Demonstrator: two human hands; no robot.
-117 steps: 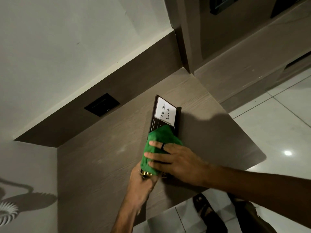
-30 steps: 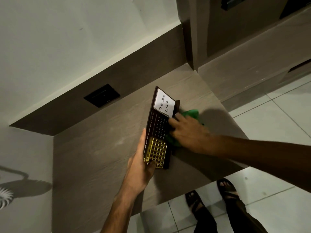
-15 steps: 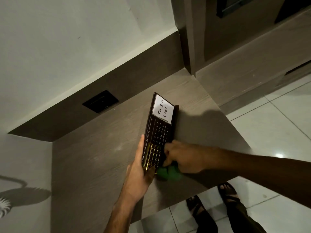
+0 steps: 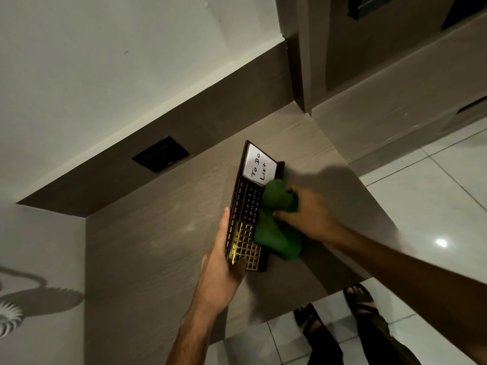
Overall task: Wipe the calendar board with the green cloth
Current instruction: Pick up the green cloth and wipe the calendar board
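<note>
A dark calendar board (image 4: 243,204) with a white "To Do List" note at its far end and a gold grid at its near end lies tilted on a wooden tabletop (image 4: 158,246). My left hand (image 4: 222,262) grips the board's near left corner, thumb over the gold grid. My right hand (image 4: 307,212) holds a bunched green cloth (image 4: 276,225) pressed against the board's right side, covering part of the number grid.
A black wall socket (image 4: 160,154) sits on the brown back panel behind the table. The table's near edge runs above a tiled floor (image 4: 434,201), where my sandalled feet (image 4: 358,299) stand. A wooden pillar (image 4: 303,61) rises at the far right corner.
My right hand has swept the green cloth from the board's near right corner up along its right side to the middle. My left hand still holds the near end.
</note>
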